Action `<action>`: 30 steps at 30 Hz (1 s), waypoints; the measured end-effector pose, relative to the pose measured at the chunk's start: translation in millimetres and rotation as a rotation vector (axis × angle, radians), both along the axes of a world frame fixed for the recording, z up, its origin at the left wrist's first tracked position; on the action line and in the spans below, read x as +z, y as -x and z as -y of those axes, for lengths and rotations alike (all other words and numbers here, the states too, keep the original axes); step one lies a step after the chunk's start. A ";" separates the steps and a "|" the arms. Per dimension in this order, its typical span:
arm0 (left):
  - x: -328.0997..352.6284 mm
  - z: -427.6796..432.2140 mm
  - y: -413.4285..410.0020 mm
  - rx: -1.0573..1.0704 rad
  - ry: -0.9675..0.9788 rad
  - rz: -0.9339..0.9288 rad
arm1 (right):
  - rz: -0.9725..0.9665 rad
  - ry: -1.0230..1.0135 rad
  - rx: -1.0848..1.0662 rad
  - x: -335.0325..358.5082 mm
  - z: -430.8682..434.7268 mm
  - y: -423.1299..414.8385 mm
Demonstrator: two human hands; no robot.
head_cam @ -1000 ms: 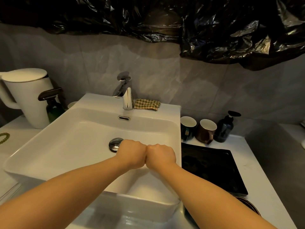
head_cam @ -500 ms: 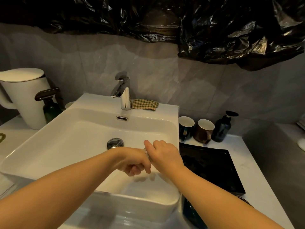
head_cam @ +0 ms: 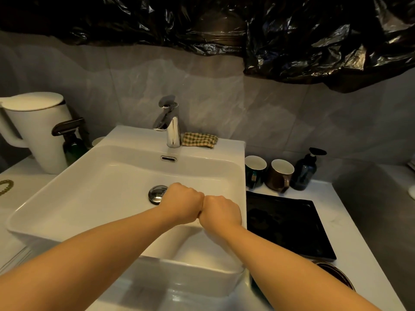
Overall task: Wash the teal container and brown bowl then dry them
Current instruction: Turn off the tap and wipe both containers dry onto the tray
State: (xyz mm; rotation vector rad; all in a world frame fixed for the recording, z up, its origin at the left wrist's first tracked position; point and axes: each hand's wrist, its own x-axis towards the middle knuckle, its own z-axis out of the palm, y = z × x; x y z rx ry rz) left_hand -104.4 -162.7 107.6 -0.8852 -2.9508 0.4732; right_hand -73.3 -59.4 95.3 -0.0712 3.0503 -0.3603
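My left hand (head_cam: 183, 204) and my right hand (head_cam: 221, 213) are both closed into fists, knuckles touching, above the right part of the white sink (head_cam: 67, 176), close to the drain plug (head_cam: 157, 193). Neither hand holds anything that I can see. A brown bowl (head_cam: 335, 273) shows only its rim at the bottom right, in front of the black tray (head_cam: 285, 223). A dark teal container (head_cam: 254, 287) lies beside the sink's front right corner, mostly hidden under my right forearm.
A chrome faucet (head_cam: 171, 129) and a checked cloth (head_cam: 199, 139) sit on the sink's back ledge. A teal mug (head_cam: 254, 171), a brown mug (head_cam: 279, 176) and a dark pump bottle (head_cam: 305, 173) stand behind the tray. A white jug (head_cam: 38, 133) and a green bottle (head_cam: 73, 142) stand at the left.
Half a second ago the fists were apart and loosened, the right fingers touching the left hand. Now both are closed and pressed together again, slightly farther over the basin.
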 end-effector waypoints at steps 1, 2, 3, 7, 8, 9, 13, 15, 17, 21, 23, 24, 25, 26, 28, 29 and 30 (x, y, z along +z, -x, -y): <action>-0.6 -0.2 0.6 -0.004 -0.011 -0.011 | -0.018 0.009 -0.011 -0.7 -0.5 -1.4; -0.9 -1.0 0.5 0.018 -0.037 0.002 | -0.033 0.003 -0.015 -0.7 -1.7 -2.1; -0.9 -2.3 -0.3 0.063 -0.076 0.039 | -0.051 -0.011 -0.008 -1.2 -3.8 -2.0; 6.2 0.5 -3.6 0.340 -0.545 0.523 | -0.102 -0.070 0.057 2.0 -16.1 -4.5; 9.2 2.9 -5.1 0.391 -0.724 0.688 | -0.088 -0.036 0.041 2.3 -19.8 -5.8; 13.0 5.2 -7.3 0.409 -0.884 0.821 | -0.056 0.036 0.019 2.5 -23.7 -7.2; 26.5 9.6 -16.6 0.404 -1.195 0.954 | 0.062 0.634 -0.040 2.3 -37.2 -16.0; 29.0 5.8 -24.0 0.442 -1.313 0.976 | 0.043 0.889 -0.084 9.2 -41.5 -24.7; 29.9 -2.0 -33.8 0.502 -1.486 0.990 | -0.042 0.957 -0.132 14.3 -45.5 -33.9; 33.3 -21.4 -56.5 0.677 -1.896 1.016 | -0.282 0.936 -0.169 16.3 -46.8 -57.0; 34.5 -29.1 -66.7 0.765 -2.006 1.036 | -0.299 0.907 -0.117 16.2 -47.2 -69.9; 33.8 -32.1 -71.3 0.767 -1.977 0.998 | -0.263 0.930 -0.100 16.5 -48.3 -76.0; 32.7 -34.9 -75.7 0.749 -1.931 0.952 | -0.209 0.984 -0.097 17.4 -50.4 -81.6; 31.3 -37.6 -80.2 0.716 -1.890 0.913 | -0.151 1.049 -0.112 17.6 -53.4 -86.5; 30.3 -44.0 -89.6 0.644 -1.836 0.868 | -0.090 1.116 -0.168 18.5 -61.2 -96.1; 29.0 -47.1 -94.2 0.612 -1.812 0.842 | -0.083 1.114 -0.193 17.2 -66.8 -99.5; 27.5 -50.2 -98.6 0.587 -1.784 0.801 | -0.076 1.107 -0.214 16.5 -72.6 -102.5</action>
